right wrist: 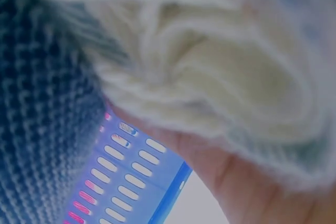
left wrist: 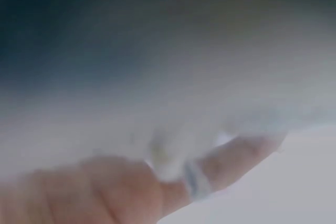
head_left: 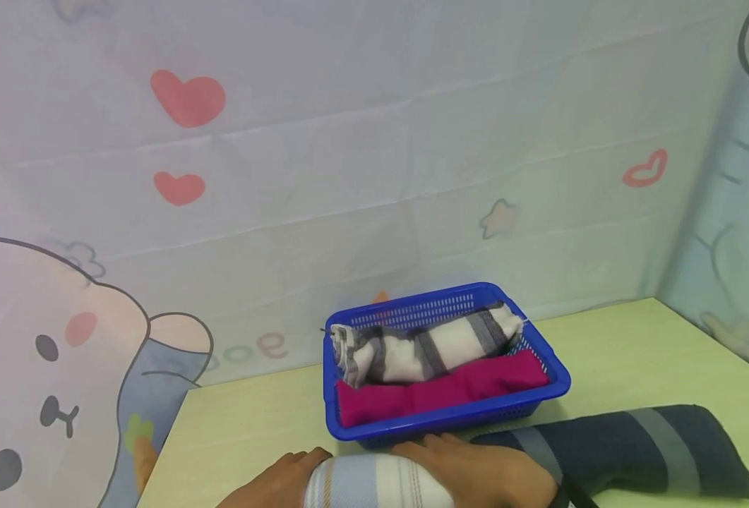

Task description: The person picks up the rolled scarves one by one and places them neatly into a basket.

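Note:
Between my two hands is a rolled plaid scarf (head_left: 377, 481), white and pale blue with thin brown lines, at the bottom of the head view. My left hand (head_left: 288, 476) grips its left side and my right hand (head_left: 478, 469) its right side, with fingers bent over the far edge. In the right wrist view the coiled, layered end of the roll (right wrist: 231, 72) shows close up, part of the right hand (right wrist: 252, 187) below it. The left wrist view is blurred; a ringed finger of the left hand (left wrist: 126, 187) lies against pale cloth.
A blue plastic basket (head_left: 438, 422) stands beyond my hands, against the printed backdrop (head_left: 323, 183). Inside lie a grey-and-white striped roll (head_left: 457, 346) and a magenta roll (head_left: 438, 391). A navy roll with grey stripes (head_left: 622, 444) rests on the pale table (head_left: 634, 353) to the right.

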`<state>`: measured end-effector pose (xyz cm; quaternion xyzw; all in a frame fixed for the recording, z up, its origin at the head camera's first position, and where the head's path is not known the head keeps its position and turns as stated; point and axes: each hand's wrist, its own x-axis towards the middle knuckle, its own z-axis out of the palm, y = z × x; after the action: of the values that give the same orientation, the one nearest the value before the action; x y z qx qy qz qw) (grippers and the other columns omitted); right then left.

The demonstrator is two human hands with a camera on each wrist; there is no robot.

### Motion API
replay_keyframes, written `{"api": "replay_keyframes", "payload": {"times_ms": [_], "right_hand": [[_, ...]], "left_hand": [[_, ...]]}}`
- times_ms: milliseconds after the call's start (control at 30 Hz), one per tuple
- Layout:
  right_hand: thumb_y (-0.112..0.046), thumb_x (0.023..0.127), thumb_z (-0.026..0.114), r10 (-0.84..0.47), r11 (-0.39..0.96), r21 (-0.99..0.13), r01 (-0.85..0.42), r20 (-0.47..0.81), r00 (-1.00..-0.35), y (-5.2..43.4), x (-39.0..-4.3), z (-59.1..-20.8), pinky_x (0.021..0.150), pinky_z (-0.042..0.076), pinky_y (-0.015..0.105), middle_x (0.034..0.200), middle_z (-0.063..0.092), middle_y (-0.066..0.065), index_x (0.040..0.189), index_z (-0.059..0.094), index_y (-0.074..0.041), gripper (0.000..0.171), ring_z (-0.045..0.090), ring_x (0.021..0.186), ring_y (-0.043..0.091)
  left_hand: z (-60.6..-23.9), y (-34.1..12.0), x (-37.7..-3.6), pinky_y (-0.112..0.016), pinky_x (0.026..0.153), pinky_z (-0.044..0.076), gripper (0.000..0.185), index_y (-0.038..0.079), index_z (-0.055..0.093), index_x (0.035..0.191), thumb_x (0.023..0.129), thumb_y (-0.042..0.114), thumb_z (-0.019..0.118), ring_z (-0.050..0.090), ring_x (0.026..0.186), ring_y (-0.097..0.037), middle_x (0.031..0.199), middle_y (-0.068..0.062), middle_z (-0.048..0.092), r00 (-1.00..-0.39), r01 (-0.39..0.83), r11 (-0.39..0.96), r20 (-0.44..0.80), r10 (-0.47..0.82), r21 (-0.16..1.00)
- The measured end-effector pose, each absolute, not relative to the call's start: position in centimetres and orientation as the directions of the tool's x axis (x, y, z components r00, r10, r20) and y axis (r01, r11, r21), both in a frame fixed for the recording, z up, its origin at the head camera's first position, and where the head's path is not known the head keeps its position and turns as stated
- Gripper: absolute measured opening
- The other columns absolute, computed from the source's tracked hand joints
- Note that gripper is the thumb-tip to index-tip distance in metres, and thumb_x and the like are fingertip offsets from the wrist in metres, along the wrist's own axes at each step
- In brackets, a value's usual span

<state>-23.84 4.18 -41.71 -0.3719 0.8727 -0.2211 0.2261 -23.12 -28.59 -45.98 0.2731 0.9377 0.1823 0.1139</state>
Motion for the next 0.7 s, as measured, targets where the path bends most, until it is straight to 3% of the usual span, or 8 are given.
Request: {"api": "replay_keyframes", "payload": {"times_ms": [267, 700], "right_hand": [[-0.057, 0.074, 0.079, -0.737, 0.636, -0.570, -0.520, -0.248, -0.629, 4.4, -23.8, -41.4, 0.094, 0.051, 0.053, 0.122, 0.055, -0.016, 0.137, 0.037, -0.051, 0.075, 0.050, 0.113, 0.009], [-0.057, 0.074, 0.079, -0.747, 0.626, -0.546, -0.556, -0.216, -0.629, 4.9, -23.6, -40.9, 0.091, 0.052, 0.051, 0.121, 0.055, -0.014, 0.139, 0.036, -0.052, 0.078, 0.050, 0.112, 0.009]], "left_hand": [[-43.0, -27.3, -21.3, -0.035, 0.087, 0.051, 0.069, 0.011, 0.053, 0.131, 0.074, 0.037, 0.082, 0.061, 0.103, -0.020, 0.118, -0.008, 0.065, -0.837, 0.457, 0.793, -0.108, 0.537, 0.403], [-42.0, -26.9, -20.6, -0.039, 0.091, 0.051, 0.075, 0.010, 0.050, 0.136, 0.075, 0.040, 0.081, 0.059, 0.108, -0.024, 0.124, -0.007, 0.062, -0.842, 0.461, 0.805, -0.102, 0.530, 0.375]]}}
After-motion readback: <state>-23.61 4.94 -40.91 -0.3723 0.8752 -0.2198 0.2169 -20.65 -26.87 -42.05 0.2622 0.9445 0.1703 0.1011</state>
